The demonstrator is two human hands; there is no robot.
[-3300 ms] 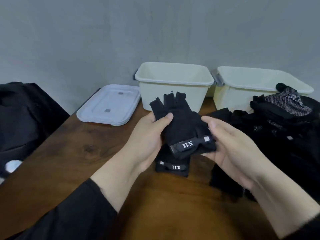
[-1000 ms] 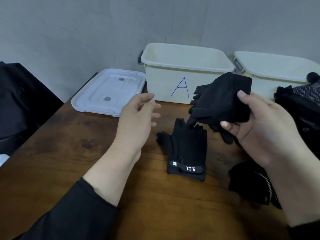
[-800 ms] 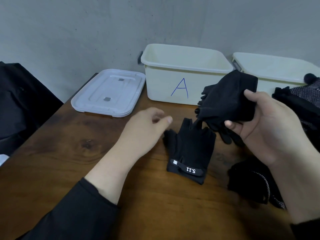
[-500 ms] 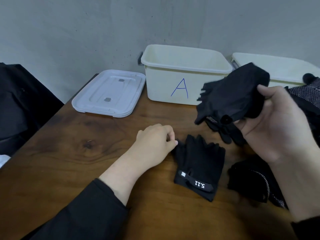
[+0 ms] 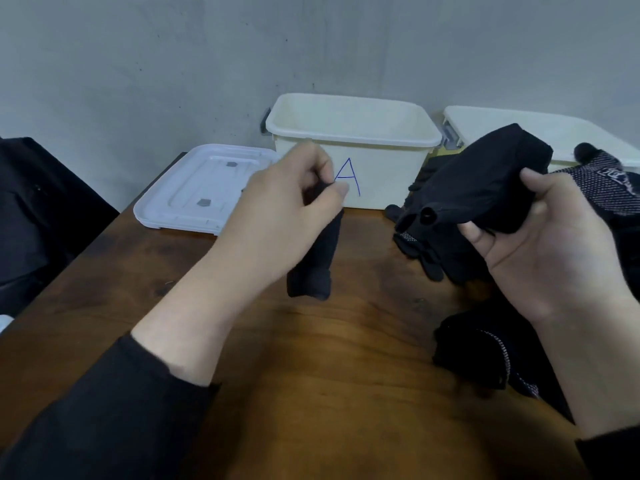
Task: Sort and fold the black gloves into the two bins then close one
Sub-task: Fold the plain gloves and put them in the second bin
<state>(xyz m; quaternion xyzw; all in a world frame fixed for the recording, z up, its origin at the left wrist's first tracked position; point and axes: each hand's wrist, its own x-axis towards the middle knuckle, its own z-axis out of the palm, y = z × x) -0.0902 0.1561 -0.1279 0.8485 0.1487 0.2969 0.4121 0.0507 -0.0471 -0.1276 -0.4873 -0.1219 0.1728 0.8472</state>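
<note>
My left hand (image 5: 284, 216) pinches a black fingerless glove (image 5: 317, 261) by its finger end, and the glove hangs above the wooden table (image 5: 311, 375) in front of the cream bin marked A (image 5: 381, 168). My right hand (image 5: 540, 251) grips a second black glove (image 5: 485, 188), folded over, at the right of that bin. A second cream bin (image 5: 512, 123) stands at the back right. Both bins are open.
A white lid (image 5: 204, 188) lies flat left of bin A. A heap of black and dotted gloves (image 5: 602, 181) covers the table's right side, with another dark glove (image 5: 485, 355) near my right wrist. Dark cloth (image 5: 41, 209) sits off the table's left edge.
My left hand dropped to the glove lying on the table, pinched it and lifted it toward bin A. My right hand kept its folded glove raised.
</note>
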